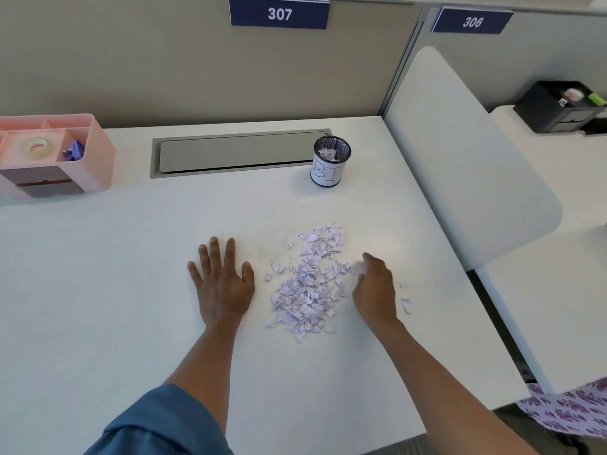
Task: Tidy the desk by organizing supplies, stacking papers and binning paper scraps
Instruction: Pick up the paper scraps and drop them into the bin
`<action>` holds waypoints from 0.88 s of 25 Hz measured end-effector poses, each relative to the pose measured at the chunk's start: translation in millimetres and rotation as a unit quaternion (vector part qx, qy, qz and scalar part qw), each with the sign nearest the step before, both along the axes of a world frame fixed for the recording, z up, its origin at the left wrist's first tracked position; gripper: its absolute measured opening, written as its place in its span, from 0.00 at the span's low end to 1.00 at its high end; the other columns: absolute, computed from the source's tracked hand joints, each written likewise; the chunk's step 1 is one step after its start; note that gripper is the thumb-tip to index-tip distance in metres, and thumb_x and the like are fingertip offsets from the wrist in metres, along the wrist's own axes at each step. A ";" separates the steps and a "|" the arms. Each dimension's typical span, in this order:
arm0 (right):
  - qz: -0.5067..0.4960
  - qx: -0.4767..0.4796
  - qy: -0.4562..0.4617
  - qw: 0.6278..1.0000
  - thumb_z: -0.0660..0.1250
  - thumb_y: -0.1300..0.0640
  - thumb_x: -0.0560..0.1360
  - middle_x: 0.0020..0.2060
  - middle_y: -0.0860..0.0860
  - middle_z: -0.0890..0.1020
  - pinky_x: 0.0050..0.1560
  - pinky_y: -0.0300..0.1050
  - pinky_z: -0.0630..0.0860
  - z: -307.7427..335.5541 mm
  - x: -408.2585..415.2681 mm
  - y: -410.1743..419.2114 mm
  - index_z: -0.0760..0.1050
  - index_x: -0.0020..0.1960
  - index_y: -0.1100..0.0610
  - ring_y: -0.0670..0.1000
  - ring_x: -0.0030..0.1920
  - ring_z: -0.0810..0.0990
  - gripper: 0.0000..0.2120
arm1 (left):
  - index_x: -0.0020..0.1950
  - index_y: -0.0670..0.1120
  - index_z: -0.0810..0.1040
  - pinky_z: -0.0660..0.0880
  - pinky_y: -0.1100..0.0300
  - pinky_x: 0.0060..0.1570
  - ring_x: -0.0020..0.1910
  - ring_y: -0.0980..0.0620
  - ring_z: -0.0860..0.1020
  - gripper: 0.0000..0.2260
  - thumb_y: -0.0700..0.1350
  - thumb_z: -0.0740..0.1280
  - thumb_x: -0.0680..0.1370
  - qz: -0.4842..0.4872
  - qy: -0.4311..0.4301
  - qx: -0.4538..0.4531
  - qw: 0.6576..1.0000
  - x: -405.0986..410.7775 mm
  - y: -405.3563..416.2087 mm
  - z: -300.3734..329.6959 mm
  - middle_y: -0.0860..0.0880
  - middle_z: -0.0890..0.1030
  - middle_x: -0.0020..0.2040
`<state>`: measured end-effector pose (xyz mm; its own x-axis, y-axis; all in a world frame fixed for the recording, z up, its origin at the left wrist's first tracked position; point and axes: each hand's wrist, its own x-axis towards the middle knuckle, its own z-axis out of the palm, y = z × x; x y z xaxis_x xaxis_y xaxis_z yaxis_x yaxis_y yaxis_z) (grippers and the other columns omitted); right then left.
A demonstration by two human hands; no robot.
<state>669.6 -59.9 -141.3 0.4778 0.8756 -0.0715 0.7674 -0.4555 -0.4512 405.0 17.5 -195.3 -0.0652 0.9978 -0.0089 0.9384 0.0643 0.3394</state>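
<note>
Two bare hands rest on a white desk (98, 290) in the head view, the only view there is. The left hand (223, 284) lies flat, palm down, with its fingers straight and spread wide. It holds nothing and sits just to the left of a pile of paper scraps (308, 284). The right hand (374, 287) is at the right edge of that pile, turned on its side, with its fingers curled in toward the scraps. A blurry white bit shows at its fingertips, but I cannot tell if the hand is pinching a scrap or only touching the pile.

The scraps are small, torn, pale purple-white bits, heaped between the two hands. A few loose bits (406, 303) lie apart on the desk, just to the right of the right hand.

Farther back on the desk stands a black mesh cup (330, 162) with a white paper label and big hand-drawn letters on it. Some scraps already sit inside it. It is well apart from the pile and stands upright, at the right end of a long grey cable flap (236, 156) set into the desk.

At the far left stands a pink organizer (95, 152). A roll of clear tape (36, 147) sits in one part of it, and some small purple things (76, 151) sit in the part beside it.

On the wall behind hang blue signs, 307 (279, 14) and 306 (472, 22).
</note>
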 end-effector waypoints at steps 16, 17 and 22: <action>0.106 -0.068 0.002 0.992 0.60 0.72 0.74 0.61 0.58 0.72 0.60 0.48 0.72 17.9 -15.8 -31.3 0.70 0.69 0.60 0.58 0.61 0.73 0.25 | 0.81 0.51 0.58 0.44 0.40 0.79 0.81 0.43 0.50 0.28 0.56 0.54 0.81 -0.005 -0.003 0.005 1.000 -1.8 -0.1 -1.1 0.45 0.55 0.82; 0.092 -0.066 0.000 0.994 0.60 0.72 0.74 0.62 0.58 0.72 0.61 0.48 0.72 20.5 -7.8 -33.4 0.70 0.71 0.59 0.59 0.62 0.73 0.26 | 0.81 0.51 0.57 0.43 0.40 0.79 0.81 0.43 0.50 0.28 0.56 0.54 0.81 -0.005 -0.001 0.005 1.000 -1.9 -0.3 -1.1 0.45 0.55 0.82; 0.001 -0.172 -0.035 0.984 0.63 0.67 0.73 0.56 0.58 0.71 0.53 0.48 0.75 23.2 38.8 -75.8 0.70 0.65 0.56 0.60 0.57 0.75 0.21 | 0.81 0.51 0.58 0.42 0.40 0.79 0.81 0.43 0.49 0.28 0.56 0.55 0.81 -0.002 -0.001 0.002 1.000 -0.3 -0.7 -0.5 0.45 0.55 0.82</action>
<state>708.4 -135.7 -118.2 0.4899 0.8063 -0.3314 0.7923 -0.5704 -0.2166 404.7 16.8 -195.8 -0.0604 0.9982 -0.0051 0.9380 0.0586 0.3416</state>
